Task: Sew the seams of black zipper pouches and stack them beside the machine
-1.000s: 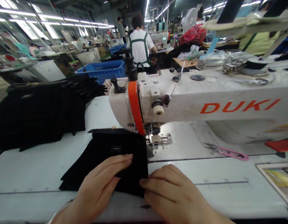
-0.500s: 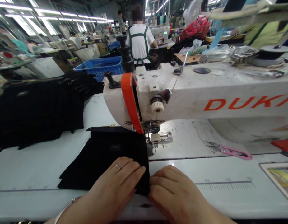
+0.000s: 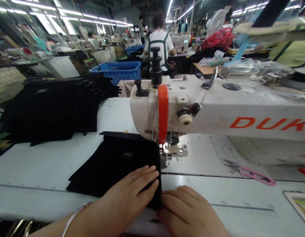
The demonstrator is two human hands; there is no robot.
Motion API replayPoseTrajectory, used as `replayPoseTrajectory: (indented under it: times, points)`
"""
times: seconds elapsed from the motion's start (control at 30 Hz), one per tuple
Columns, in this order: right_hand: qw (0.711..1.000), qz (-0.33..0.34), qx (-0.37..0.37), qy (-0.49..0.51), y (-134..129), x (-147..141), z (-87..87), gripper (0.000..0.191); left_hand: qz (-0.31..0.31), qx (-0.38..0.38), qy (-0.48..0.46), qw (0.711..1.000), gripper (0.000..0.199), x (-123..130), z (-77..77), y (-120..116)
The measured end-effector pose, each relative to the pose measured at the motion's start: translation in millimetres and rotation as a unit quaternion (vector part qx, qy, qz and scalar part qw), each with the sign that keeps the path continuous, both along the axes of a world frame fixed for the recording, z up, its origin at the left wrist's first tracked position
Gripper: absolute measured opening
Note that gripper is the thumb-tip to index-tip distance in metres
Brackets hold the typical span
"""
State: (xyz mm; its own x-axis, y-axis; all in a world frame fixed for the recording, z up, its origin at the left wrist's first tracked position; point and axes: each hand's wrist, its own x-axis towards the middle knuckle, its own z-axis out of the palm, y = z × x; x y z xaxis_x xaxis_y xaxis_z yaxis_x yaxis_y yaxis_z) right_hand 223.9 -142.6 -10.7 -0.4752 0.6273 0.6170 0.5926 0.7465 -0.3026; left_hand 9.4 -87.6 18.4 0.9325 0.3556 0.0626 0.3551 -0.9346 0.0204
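Ideally, the left hand (image 3: 126,197), fingers extended, should press the black fabric (image 3: 110,171) flat before the sewing machine (image 3: 147,112), while the right hand (image 3: 188,210), fingers curled, grip hidden, steadies its edge.

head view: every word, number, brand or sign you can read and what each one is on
"DUK": orange letters on the machine, the last cut by the picture's edge
Label on the black cloth: too small to read
Tag on the stack: too small to read
Ruler numbers: too blurred
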Motion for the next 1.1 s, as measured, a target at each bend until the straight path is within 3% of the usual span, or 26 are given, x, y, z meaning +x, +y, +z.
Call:
replayPoseTrajectory:
  times: [0.37,0.57,0.73,0.97,1.1]
  points:
    - [1.0,0.014,-0.024,-0.006,8.2,3.8,2.2,0.033,-0.014,-0.031,-0.032,0.999,0.053,-3.5,-0.1,28.3]
    - [0.994,0.009,-0.105,0.022,0.6,7.6,1.6,0.023,-0.062,-0.028,-0.117,0.991,0.034,-8.2,0.6,19.9]
    - [0.992,0.007,-0.126,0.029,-1.4,8.0,5.5,0.019,-0.081,-0.05,-0.19,0.977,0.029,-10.0,-2.0,20.7]
    - [0.991,0.005,-0.134,0.028,-1.1,6.5,11.4,0.019,-0.062,-0.087,-0.214,0.971,0.025,-7.7,-8.1,24.9]
    - [0.99,0.001,-0.136,0.029,-0.4,6.6,11.5,0.018,-0.081,-0.102,-0.2,0.971,0.023,-4.5,-7.3,25.9]
